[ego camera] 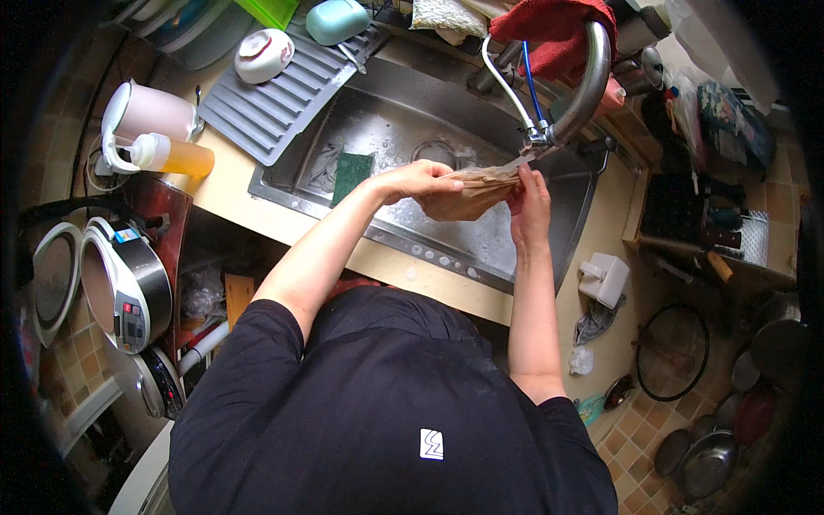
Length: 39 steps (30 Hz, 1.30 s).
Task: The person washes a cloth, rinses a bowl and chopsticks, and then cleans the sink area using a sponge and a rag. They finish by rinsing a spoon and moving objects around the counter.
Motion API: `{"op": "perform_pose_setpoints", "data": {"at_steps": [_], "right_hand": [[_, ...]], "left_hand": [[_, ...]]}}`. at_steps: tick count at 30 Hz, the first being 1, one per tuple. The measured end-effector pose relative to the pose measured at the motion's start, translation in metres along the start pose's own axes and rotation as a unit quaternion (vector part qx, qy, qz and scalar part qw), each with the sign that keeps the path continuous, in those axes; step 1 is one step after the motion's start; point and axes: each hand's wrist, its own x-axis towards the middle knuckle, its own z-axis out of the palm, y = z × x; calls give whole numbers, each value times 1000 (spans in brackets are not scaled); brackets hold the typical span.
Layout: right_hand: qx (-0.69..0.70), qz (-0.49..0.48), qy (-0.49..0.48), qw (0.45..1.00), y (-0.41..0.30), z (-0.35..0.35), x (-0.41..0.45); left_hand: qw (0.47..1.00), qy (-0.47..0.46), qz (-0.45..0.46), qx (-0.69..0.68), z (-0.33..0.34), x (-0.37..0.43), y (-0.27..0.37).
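Note:
Both hands hold a wrinkled, tan-brown cloth or sheet above a stainless steel sink. My left hand grips its left edge, thumb on top. My right hand pinches its right end just below the mouth of the curved metal faucet. Water seems to run from the faucet onto the top edge. What the brown material is made of cannot be told. In the sink's left part lie a green scouring pad and a crumpled grey cloth.
A grey ridged drain mat overlaps the sink's left corner, bearing an upturned bowl and a light-blue container. Left stand a squeeze bottle of yellow liquid and an electric kettle. A red cloth hangs over the faucet; a white plastic container stands right.

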Motion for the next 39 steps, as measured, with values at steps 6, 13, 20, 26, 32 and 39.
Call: {"op": "perform_pose_setpoints", "data": {"at_steps": [6,13,20,26,32,39], "right_hand": [[-121,18,-116,986,11,-6,0],[-504,-119,-163,840,4,-16,10],[-247,-95,-124,957,-10,10,6],[-276,-174,-121,937,2,6,2],[-244,-152,-138,948,-3,6,-1],[-286,-108,-128,944,-30,-6,20]], "left_hand": [[808,-59,82,-581,7,-6,10],[924,-10,112,-365,3,-9,19],[879,257,177,359,-13,-3,12],[769,329,277,474,-13,-11,33],[866,334,335,163,-23,-5,44],[958,215,164,-90,-16,0,55]]}}
